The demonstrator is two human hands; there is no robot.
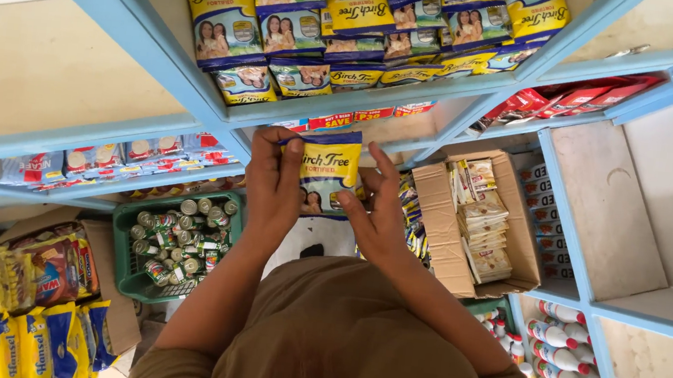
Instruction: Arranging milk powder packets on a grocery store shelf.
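Both hands are up in front of the blue shelf [337, 102], pinching one blue-and-yellow sachet pack [329, 167] between them; left hand [273, 181] grips its left edge with the thumb across the front, right hand [376, 206] clamps the lower right corner. The pack's bottom half is mostly covered by fingers. More of the same packs [354, 24] crowd the shelf above, cut off at the top. A green basket of cans [181, 239] sits lower left; an open cardboard box [471, 220] is to the right, its contents too small to make out.
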